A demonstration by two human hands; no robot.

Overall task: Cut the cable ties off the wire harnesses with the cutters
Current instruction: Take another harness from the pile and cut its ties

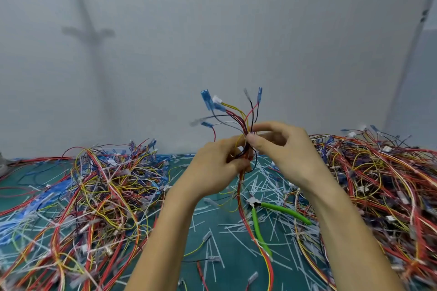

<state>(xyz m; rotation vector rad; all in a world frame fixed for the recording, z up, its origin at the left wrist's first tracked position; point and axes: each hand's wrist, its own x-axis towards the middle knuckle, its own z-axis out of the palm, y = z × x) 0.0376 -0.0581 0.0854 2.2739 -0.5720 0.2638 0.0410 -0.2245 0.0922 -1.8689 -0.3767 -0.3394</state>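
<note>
**Wire harness upright in both hands**

Left of us a harness pile covers the green mat. Our left hand curls round the bundle's lower part, raised above the mat, terminals fanning upward. Our right hand pinches it just above. Below, green-handled cutters lie unheld, nose pointing away; another pile sits right.

**Fig.** A wire harness is held upright between the left hand and the right hand, which are raised side by side above the mat. The cutters are laid on the mat below the right hand, nearer the person. Cut cable ties are scattered around them. One harness pile is heaped left of the left hand, another right of the right hand. A wall is seen behind both hands.
</note>
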